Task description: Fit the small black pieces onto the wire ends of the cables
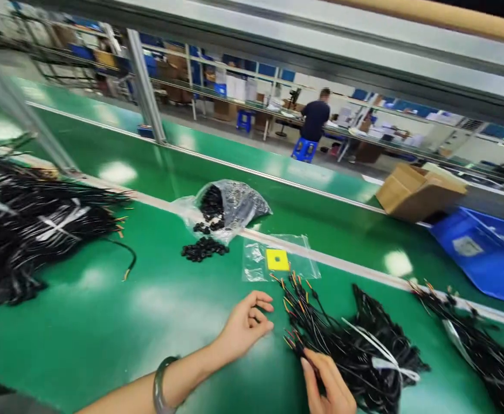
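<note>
My left hand hovers over the green table with its fingers curled and apart, holding nothing. Down at the right, my right hand pinches a black cable near its end, where thin coloured wires stick out. Beside it lies a tied bundle of black cables with orange and yellow wire tips. Beyond my hands is a clear plastic bag with a yellow square on it. A pile of small black parts sits before an open clear bag of them.
At the left lies a large heap of black cables; another bundle is at the far right. A cardboard box and blue bin stand at the back right. A person sits in the background.
</note>
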Available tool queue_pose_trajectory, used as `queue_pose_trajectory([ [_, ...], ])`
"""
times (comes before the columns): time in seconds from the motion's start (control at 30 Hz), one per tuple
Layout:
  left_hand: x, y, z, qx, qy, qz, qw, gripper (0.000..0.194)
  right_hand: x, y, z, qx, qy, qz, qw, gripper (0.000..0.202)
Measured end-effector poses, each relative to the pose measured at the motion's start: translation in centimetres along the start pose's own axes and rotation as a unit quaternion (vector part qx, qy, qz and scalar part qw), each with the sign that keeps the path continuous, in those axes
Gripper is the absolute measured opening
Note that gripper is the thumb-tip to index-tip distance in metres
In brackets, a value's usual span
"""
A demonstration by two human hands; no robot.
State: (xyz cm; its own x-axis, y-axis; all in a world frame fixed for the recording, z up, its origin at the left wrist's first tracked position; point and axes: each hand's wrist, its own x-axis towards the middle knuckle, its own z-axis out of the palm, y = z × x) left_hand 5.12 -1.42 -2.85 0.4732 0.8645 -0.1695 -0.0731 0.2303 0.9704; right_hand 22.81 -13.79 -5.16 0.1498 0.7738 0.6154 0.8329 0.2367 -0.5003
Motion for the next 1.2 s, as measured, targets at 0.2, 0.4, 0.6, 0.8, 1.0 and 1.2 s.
queue_pose_trajectory([
  [0.2,-1.2,1.0,0.5,0.128,-0.104,-0.01,0.986,0.036,1.2,-1.0,0.0,0.028,-0.003,-0.029,0.999,0.015],
  [0.4,-1.2,0.5,1.5,0.122,-0.131,-0.014,0.984,0.026,0.4,-0.8,0.5,0.061,-0.016,-0.03,0.998,0.018],
  [0.6,-1.8,0.9,2.1,0.193,-0.126,0.065,0.971,0.012,0.1,-1.4,0.4,0.094,-0.045,0.023,0.994,0.021],
  [0.8,-1.8,0.7,2.2,0.208,-0.139,0.106,0.962,0.012,0.2,-1.8,0.2,0.098,-0.07,0.05,0.991,0.021],
  [1.0,-1.7,0.4,2.2,0.207,-0.149,0.113,0.96,0.012,0.4,-1.7,-0.1,0.073,-0.1,0.022,0.992,0.022],
  [1.2,-1.2,0.7,1.7,0.14,-0.104,0.106,0.979,0.035,2.2,-2.4,-0.6,-0.04,-0.044,-0.039,0.997,0.019],
])
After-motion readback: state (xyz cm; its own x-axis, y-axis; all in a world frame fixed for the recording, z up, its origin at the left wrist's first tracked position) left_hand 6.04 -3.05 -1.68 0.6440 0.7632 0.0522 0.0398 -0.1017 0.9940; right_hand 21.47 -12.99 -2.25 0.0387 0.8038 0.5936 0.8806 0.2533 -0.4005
